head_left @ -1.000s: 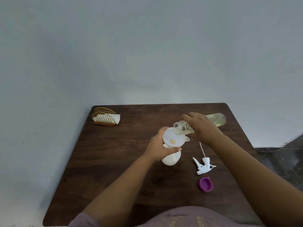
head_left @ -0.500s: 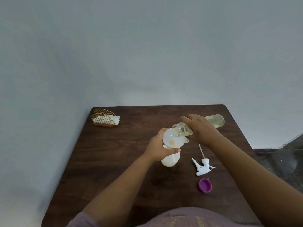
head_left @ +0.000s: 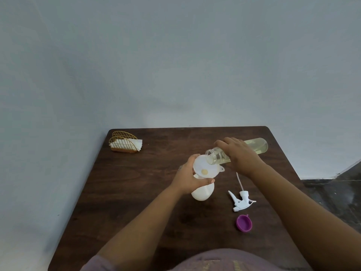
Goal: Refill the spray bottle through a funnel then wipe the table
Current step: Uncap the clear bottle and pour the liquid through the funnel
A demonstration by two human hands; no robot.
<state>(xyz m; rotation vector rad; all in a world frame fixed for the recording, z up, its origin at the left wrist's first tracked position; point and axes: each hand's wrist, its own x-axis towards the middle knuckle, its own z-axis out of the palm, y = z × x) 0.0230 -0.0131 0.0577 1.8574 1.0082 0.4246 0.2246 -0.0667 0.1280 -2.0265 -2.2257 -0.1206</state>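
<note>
Pale grey wall is seen behind a dark wooden desk (head_left: pixel 136 192). A clear refill bottle (head_left: pixel 254 146) of yellowish liquid is gripped by the right hand (head_left: pixel 240 155), its long axis nearly level, mouth pointing left just over the rim of the white funnel (head_left: pixel 205 167). The funnel is seated in the white spray bottle (head_left: pixel 202 192), which is clasped at the neck by the left hand (head_left: pixel 187 177). To the right, the trigger head (head_left: pixel 241 200) and a purple cap (head_left: pixel 244 222) are left lying.

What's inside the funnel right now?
A small pool of yellowish liquid sits at the bottom of the white funnel. The spray bottle neck beneath is hidden by the left hand.
</note>
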